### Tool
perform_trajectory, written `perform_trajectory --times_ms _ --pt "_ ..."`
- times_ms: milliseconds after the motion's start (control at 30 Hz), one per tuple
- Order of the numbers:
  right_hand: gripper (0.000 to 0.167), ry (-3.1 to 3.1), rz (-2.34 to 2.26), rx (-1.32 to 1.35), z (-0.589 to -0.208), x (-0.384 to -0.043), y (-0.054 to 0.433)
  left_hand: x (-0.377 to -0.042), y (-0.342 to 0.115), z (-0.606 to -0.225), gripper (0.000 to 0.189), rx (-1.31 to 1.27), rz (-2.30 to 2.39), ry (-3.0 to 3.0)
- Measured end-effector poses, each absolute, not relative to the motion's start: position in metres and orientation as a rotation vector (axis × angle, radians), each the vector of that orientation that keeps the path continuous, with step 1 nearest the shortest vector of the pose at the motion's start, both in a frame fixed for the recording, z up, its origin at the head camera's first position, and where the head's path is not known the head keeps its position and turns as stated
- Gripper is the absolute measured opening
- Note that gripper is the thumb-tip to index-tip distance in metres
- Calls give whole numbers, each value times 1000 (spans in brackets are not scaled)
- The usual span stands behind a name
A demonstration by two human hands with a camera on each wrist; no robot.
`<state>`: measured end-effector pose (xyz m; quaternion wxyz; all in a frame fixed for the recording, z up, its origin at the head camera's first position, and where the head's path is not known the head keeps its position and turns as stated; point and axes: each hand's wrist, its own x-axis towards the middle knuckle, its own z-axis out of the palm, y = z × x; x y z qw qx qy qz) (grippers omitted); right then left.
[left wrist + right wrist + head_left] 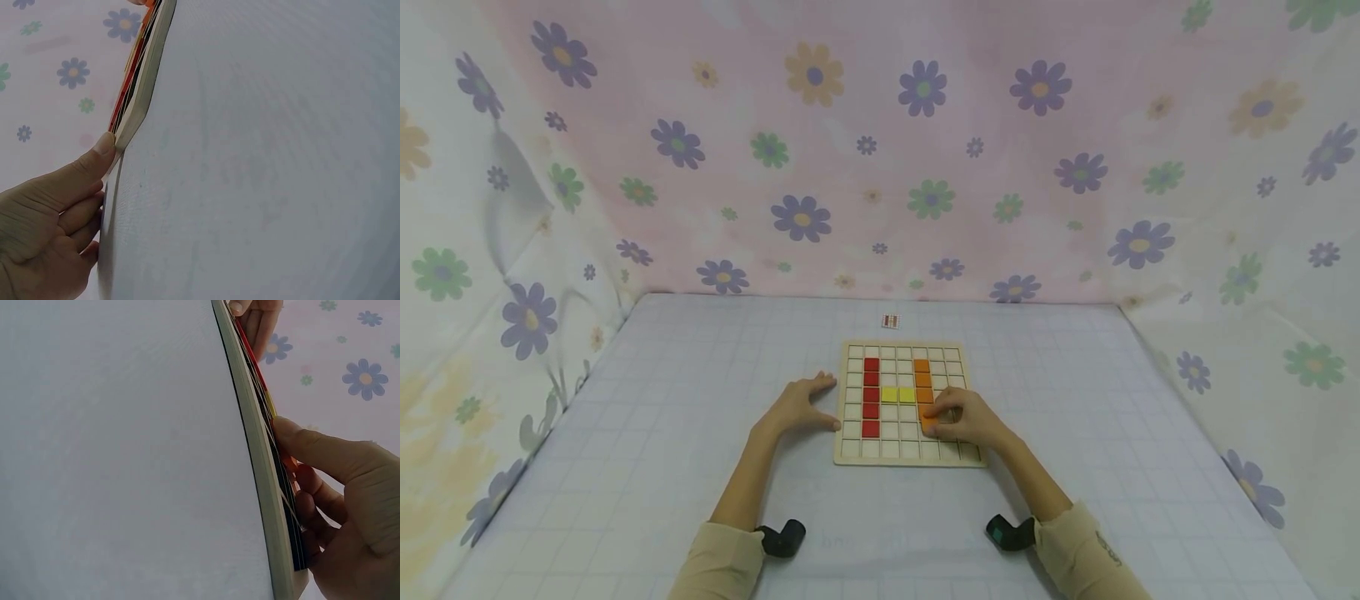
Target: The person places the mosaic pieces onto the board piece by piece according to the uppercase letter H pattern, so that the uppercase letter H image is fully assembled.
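A wooden grid board [889,451] lies on the table in the head view. Red square tiles [871,411] form a column on its left, and two yellow tiles [898,395] sit side by side in the middle. Orange tiles [922,380] run down a column to the right. At the lower end of that column my right hand [968,418] pinches an orange tile [928,422] between thumb and fingers, low over the board. My left hand [797,407] rests by the board's left edge, thumb [105,144] touching the corner and fingers spread.
Behind the board lies a small printed card [891,321] with a coloured pattern. The table [662,467] has a pale gridded cover, and a flowered cloth [865,167] hangs around its back and sides. Black wrist devices [784,539] are at both cuffs.
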<state>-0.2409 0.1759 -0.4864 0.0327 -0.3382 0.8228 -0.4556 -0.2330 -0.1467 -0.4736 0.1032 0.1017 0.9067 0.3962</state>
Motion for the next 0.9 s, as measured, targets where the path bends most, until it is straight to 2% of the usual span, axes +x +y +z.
perform_trajectory --times_ms 400,900 --pt "20 2601 -1299 -988 -483 -231 173 -232 -146 -473 78 294 1165 2685" --pt "22 2651 -1249 -1155 -486 -231 173 -234 -144 -476 79 258 1164 2676"
